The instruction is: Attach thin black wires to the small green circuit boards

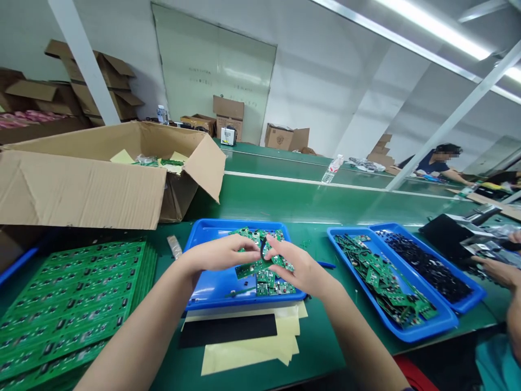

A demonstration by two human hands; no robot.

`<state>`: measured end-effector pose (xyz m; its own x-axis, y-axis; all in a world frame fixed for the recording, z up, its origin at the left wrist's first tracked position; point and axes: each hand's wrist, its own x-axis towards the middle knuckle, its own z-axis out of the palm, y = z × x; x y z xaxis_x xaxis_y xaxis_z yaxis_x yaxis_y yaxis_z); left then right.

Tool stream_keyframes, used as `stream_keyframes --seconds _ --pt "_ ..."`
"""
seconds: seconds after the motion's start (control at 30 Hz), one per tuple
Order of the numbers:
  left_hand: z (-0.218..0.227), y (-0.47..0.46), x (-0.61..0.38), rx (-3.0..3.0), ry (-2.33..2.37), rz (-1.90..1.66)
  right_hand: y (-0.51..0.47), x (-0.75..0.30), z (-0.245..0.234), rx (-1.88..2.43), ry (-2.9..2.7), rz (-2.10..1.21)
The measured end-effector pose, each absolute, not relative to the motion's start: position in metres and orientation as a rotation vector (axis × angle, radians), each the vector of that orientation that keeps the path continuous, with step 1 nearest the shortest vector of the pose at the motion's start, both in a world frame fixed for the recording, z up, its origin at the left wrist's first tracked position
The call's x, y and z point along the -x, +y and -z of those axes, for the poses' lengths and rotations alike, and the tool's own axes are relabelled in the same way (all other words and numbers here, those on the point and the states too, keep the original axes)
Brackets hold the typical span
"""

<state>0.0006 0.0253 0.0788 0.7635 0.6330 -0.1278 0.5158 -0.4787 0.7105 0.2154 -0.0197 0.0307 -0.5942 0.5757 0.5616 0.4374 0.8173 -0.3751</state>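
Observation:
Above the blue tray my two hands meet with their fingertips close together. A small black curved strip sits between them; the fingers of my right hand pinch it. My left hand has its thumb and fingers closed at the edge of a green circuit board, though its exact grip is partly hidden. Below and behind my hands, several small circuit boards with mounted parts lie in the right half of the tray.
Stacked green board panels stand at left, below a large open carton. Yellow sheets and a black strip lie before the tray. At right are a tray of boards and a tray of black parts, beside a co-worker's hand.

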Motion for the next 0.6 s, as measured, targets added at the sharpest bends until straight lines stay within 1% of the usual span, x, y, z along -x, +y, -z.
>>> stream_keyframes --seconds 0.07,0.13,0.23,0.33,0.43,0.5,0.6 --pt "-0.076 0.025 -0.002 -2.062 0.703 -0.158 -0.021 -0.215 -0.035 0.694 -2.273 -0.247" --pt "-0.073 0.024 -0.005 -1.953 0.659 -0.222 -0.022 -0.215 -0.039 0.659 -2.240 -0.253" --pt "-0.072 0.023 -0.010 -1.805 0.684 -0.357 -0.022 -0.215 -0.044 0.696 -2.123 -0.192" --pt "-0.080 0.023 -0.005 -1.746 0.765 -0.459 -0.020 -0.214 -0.051 0.795 -1.799 -0.147" --pt "-0.091 0.021 0.006 -1.664 0.829 -0.552 -0.016 -0.208 -0.058 0.789 -1.552 -0.345" --pt "-0.096 0.019 0.010 -1.579 0.819 -0.660 -0.013 -0.200 -0.063 0.753 -1.495 -0.486" --pt "-0.098 0.013 0.009 -1.479 0.747 -0.819 -0.010 -0.185 -0.067 0.676 -1.480 -0.612"
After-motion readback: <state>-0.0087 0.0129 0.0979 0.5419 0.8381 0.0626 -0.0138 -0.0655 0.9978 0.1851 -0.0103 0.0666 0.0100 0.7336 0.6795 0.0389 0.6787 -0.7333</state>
